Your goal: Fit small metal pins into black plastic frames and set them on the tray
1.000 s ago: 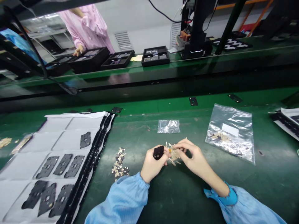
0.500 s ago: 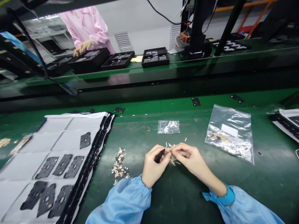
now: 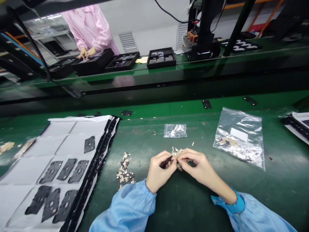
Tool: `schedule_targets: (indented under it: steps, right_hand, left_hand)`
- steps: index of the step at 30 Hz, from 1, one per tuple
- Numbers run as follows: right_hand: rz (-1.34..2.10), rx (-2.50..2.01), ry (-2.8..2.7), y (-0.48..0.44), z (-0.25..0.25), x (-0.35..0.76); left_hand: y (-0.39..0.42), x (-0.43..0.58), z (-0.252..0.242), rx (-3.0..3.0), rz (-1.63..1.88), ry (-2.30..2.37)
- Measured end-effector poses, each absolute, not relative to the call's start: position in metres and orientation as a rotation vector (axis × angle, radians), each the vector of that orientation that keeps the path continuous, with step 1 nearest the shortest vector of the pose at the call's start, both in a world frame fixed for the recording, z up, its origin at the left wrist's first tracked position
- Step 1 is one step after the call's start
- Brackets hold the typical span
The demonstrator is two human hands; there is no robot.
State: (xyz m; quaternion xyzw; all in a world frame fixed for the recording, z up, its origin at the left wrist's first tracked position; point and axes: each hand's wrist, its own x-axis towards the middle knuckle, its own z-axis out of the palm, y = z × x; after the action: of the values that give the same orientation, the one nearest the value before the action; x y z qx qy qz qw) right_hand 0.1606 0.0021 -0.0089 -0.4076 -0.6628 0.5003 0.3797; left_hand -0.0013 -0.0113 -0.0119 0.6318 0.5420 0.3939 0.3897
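Observation:
My left hand is closed around a black plastic part, seen nearly edge-on and dark like the flat plates on the tray. My right hand meets it at the fingertips, thumb and forefinger pinched by the part's right end. Whatever that pinch holds is too small and hidden to make out. Beneath both hands lies a heap of small beige pieces, partly covered by my fingers. A second heap of beige and dark bits is left of my left hand.
On the left, a white compartmented tray bears several black plates. A small clear bag lies ahead; a larger zip bag with beige pieces lies right. Beyond the raised ledge, a person in pink handles black boxes.
My fingertips have drawn closer together, and the tiny yellow bit between them is now hidden. The view has shifted slightly. Across the ledge, the other person's hands have changed position.

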Motion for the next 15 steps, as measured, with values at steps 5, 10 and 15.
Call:
schedule_targets:
  steps: [5,10,15]
  right_hand:
    - [1.515,-1.076,-1.354,0.006,-0.012,0.164]
    - [1.386,-1.208,-1.141,0.013,-0.011,0.175]
    - [1.412,-1.227,-1.115,0.015,-0.013,0.175]
  left_hand:
    - [-0.006,-0.005,-0.010,1.569,1.034,1.470]
    - [-0.003,-0.010,-0.015,1.725,0.959,1.525]
    - [-0.007,-0.009,-0.019,1.913,0.840,1.554]
